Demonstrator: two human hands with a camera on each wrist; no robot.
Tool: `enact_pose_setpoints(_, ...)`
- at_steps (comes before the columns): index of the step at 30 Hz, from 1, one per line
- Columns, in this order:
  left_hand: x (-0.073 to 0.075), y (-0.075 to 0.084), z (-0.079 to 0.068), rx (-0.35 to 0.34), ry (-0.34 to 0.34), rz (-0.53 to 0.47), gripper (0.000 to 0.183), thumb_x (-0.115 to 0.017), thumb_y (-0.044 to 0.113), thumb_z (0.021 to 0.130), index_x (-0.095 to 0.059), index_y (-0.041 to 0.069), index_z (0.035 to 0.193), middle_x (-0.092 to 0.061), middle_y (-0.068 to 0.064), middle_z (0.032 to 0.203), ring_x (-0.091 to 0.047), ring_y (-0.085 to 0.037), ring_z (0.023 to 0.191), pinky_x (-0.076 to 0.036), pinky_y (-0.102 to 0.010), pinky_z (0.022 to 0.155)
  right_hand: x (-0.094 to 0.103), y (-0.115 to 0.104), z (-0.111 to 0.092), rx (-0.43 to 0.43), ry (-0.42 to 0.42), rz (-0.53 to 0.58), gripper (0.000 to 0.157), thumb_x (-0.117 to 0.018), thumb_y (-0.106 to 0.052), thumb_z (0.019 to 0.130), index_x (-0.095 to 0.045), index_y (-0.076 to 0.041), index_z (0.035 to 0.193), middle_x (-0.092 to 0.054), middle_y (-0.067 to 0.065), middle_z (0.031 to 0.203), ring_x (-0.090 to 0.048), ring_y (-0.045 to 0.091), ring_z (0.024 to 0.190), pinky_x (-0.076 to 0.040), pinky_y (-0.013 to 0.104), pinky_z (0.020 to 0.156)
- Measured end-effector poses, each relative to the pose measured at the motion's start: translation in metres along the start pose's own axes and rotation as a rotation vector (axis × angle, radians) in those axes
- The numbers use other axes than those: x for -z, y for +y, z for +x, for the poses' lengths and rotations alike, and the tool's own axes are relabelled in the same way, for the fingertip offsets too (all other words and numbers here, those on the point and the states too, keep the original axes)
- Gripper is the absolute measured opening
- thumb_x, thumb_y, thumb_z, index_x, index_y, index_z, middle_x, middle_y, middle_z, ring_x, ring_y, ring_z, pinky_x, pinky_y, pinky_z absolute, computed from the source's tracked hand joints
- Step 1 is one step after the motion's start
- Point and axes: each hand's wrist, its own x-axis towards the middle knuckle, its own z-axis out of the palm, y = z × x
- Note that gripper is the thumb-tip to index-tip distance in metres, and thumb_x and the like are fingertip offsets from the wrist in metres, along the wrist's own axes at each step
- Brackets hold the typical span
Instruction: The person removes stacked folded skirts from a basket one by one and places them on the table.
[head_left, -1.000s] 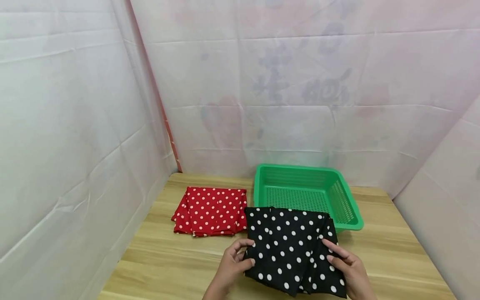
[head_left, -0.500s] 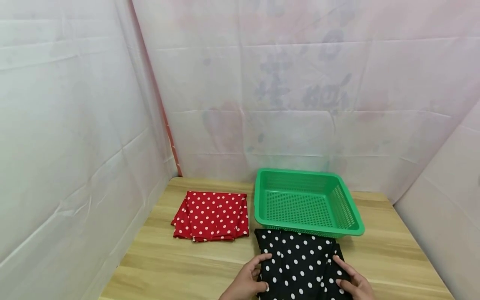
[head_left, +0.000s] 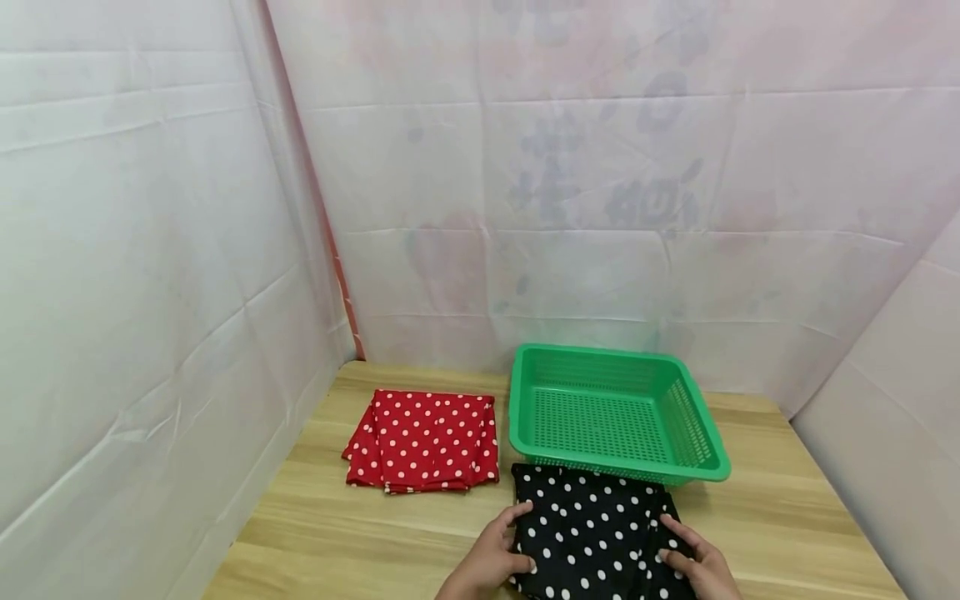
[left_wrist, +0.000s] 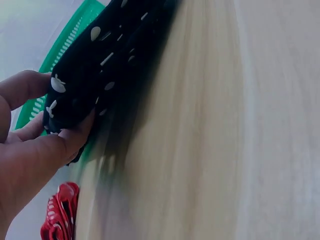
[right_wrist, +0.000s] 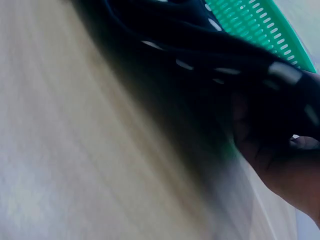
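Observation:
A folded black cloth with white polka dots [head_left: 592, 533] spans the space between both hands, in front of the green basket. My left hand [head_left: 491, 554] pinches its left edge, thumb on the near side and fingers along the top, as the left wrist view also shows [left_wrist: 37, 145]. On the opposite side my right hand [head_left: 701, 558] grips the right edge, with its index finger and thumb on top of the fabric. In the right wrist view the cloth's underside is dark and covers part of the hand. The cloth's near edge runs off the bottom of the head view.
A green plastic basket [head_left: 525, 417] with perforated walls stands behind the cloth, nothing inside it. To the left, a folded red cloth with white dots [head_left: 423, 442] lies on the wooden table [head_left: 322, 517]. White fabric sheets [head_left: 585, 208] hang around the table.
Both hands have brought the black cloth nearer the body and a little rightward, uncovering the basket's front rim. The head view has tilted slightly upward. Red cloth and basket stay in place.

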Motion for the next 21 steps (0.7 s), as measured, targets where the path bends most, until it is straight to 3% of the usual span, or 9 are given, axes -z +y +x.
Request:
enact_pose_setpoints(5,0.001,-0.003,0.002,0.031,0.11,0.032,0.067,-0.06,-0.023,0.069,-0.05,0.005,0.128,-0.054,-0.01,0.112,-0.059,-0.026,0.096,-0.051,-0.041,0.078,0.005,0.004,0.001,0.021,0.024,-0.071,0.062,-0.07,-0.01,0.078,-0.044,0.006,0.133,-0.046,0.024,0.132,-0.049,0.0,0.093,-0.043,0.019,0.075)
enact_pose_setpoints(8,0.002,-0.005,0.004,0.03,0.142,0.045,0.067,-0.061,-0.023,0.067,-0.053,0.005,0.127,-0.053,-0.007,0.109,-0.059,-0.023,0.091,-0.052,-0.04,0.075,0.007,0.004,0.001,0.013,0.03,-0.081,0.062,-0.07,-0.01,0.078,-0.045,0.007,0.132,-0.049,0.026,0.128,-0.052,0.011,0.095,-0.044,0.021,0.073)
enact_pose_setpoints(12,0.009,-0.005,0.006,-0.04,0.162,0.108,0.063,-0.064,-0.019,0.067,-0.053,0.002,0.126,-0.054,-0.009,0.108,-0.06,-0.025,0.087,-0.053,-0.037,0.07,0.011,-0.002,0.0,-0.003,0.016,-0.067,0.061,-0.067,-0.012,0.081,-0.043,0.009,0.132,-0.052,0.028,0.123,-0.056,0.02,0.097,-0.047,0.026,0.073)
enact_pose_setpoints(17,0.034,0.005,-0.004,-0.166,0.189,0.208,0.059,-0.067,-0.007,0.074,-0.048,-0.002,0.13,-0.05,-0.022,0.117,-0.057,-0.034,0.093,-0.052,-0.036,0.067,0.03,-0.011,-0.007,0.002,0.022,-0.094,0.058,-0.06,-0.013,0.087,-0.036,0.017,0.131,-0.055,0.032,0.113,-0.059,0.034,0.096,-0.052,0.039,0.072)
enact_pose_setpoints(21,0.052,0.016,-0.018,-0.177,0.177,0.198,0.058,-0.067,-0.002,0.079,-0.045,-0.003,0.133,-0.049,-0.024,0.121,-0.054,-0.036,0.098,-0.051,-0.034,0.071,0.044,-0.012,-0.012,-0.02,0.029,-0.098,0.065,-0.06,-0.023,0.088,-0.033,0.016,0.134,-0.058,0.027,0.111,-0.059,0.034,0.097,-0.052,0.043,0.072)
